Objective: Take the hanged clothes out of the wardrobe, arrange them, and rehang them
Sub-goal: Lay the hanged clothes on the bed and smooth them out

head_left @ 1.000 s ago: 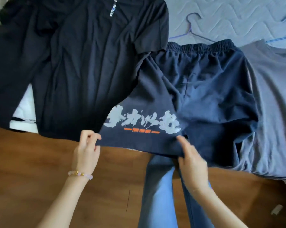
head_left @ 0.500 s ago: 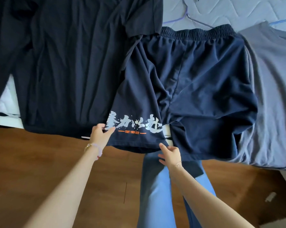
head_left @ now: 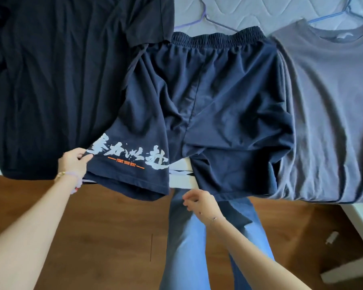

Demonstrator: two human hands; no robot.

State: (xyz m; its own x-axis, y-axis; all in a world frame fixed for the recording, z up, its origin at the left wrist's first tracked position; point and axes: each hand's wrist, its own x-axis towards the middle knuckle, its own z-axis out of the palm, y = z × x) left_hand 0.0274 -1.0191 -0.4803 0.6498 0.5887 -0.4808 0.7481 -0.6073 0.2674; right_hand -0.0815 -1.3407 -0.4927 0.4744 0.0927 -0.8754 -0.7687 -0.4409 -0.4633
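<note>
Count: one shorts (head_left: 228,101), one black shirt (head_left: 61,70), one grey shirt (head_left: 327,111), two hangers (head_left: 192,22) (head_left: 327,17). Shorts lie lengthwise, waistband far, legs near. The left hand (head_left: 74,162) pinches the printed leg; the right hand (head_left: 201,203) is loosely curled, empty.

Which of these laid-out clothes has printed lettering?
The navy shorts in the middle, with white and orange lettering on one leg; the black T-shirt and grey T-shirt show none.

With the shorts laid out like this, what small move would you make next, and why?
Probably bring the right hand up to pinch the hem of the navy shorts on their unprinted leg and tug it flat. That leg lies creased, the hand sits just below it holding nothing, and the left hand pinches the printed leg's edge.
</note>
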